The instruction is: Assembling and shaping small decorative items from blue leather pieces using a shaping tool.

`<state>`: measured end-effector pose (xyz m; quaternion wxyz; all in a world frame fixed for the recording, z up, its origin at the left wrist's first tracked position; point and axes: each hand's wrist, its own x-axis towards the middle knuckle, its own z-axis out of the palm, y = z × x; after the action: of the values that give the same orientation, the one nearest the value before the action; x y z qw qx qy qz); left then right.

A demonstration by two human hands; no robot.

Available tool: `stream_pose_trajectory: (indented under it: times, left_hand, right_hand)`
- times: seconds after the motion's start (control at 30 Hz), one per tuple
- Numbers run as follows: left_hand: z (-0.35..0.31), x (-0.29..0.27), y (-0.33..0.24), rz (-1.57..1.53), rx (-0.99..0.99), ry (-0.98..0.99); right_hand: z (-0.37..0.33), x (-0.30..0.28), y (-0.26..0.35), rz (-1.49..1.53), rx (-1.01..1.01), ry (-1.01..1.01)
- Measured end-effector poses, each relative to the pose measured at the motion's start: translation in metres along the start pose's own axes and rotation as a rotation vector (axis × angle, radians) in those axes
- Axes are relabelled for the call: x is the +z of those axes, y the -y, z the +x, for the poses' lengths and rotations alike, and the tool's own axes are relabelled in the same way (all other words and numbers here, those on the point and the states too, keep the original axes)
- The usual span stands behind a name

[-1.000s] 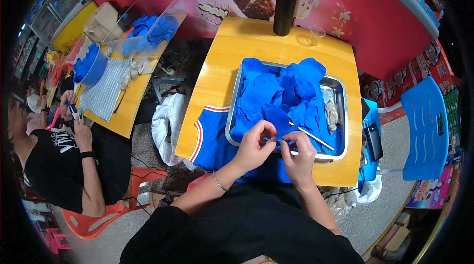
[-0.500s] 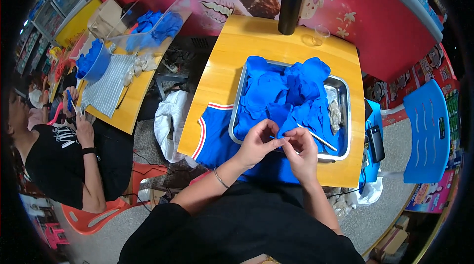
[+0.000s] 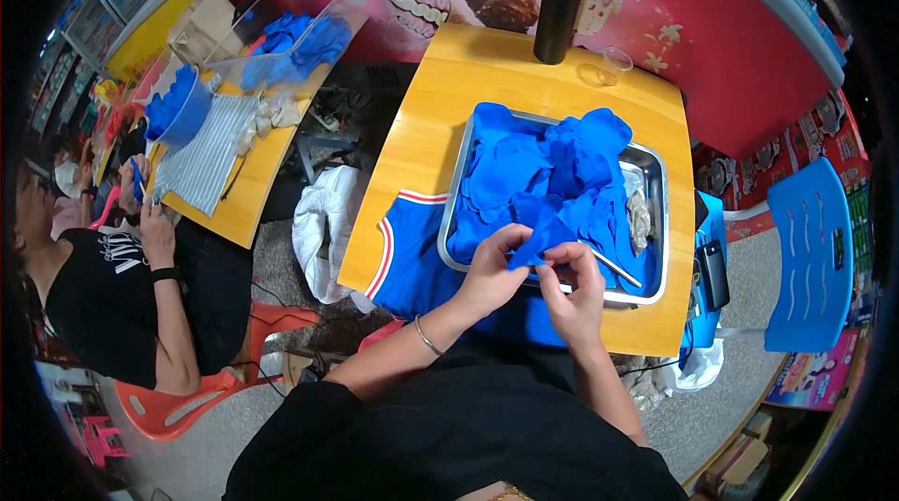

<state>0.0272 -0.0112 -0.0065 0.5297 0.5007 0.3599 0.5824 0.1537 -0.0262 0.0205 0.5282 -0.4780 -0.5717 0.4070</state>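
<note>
Between my hands is a small blue fabric piece (image 3: 536,241), held over the near edge of a metal tray (image 3: 663,220). My left hand (image 3: 494,267) pinches its left side, and the fingers of my right hand (image 3: 574,287) are closed on its right side. Many similar blue fabric pieces (image 3: 510,164) are heaped in the tray. A thin pale stick-like tool (image 3: 613,267) lies on the heap beside my right hand. At the tray's right side sits a crumpled greyish clump (image 3: 638,220). Blue cloth with a red-and-white striped edge (image 3: 412,243) lies under the tray.
A black flask (image 3: 559,14) and a clear cup (image 3: 615,61) stand at the back of the yellow table (image 3: 449,61). To the right are a phone (image 3: 714,274) and a blue chair (image 3: 810,257). At left, a co-worker (image 3: 103,314) handles blue pieces by another table (image 3: 239,215).
The blue piece between my hands has turned and spread upward, showing more of itself. My left hand has drawn slightly away from my right.
</note>
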Motion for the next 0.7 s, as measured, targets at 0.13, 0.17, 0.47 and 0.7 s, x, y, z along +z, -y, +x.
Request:
stream_pose_trajectory:
  times: [0.13,0.17,0.47,0.7]
  left_hand:
    - [0.001,-0.009,0.008,-0.093,-0.05,0.093]
    - [0.0,-0.008,0.007,-0.07,-0.04,0.099]
    - [-0.007,0.019,0.009,0.005,-0.043,-0.158]
    - [-0.003,0.017,0.003,-0.25,-0.179,-0.075]
  right_hand:
    - [0.002,0.0,0.002,-0.057,-0.019,0.094]
    - [0.002,-0.002,0.002,-0.1,0.003,0.12]
    - [0.01,0.0,-0.012,-0.085,-0.101,-0.135]
    - [0.024,0.0,-0.007,-0.333,-0.05,-0.119]
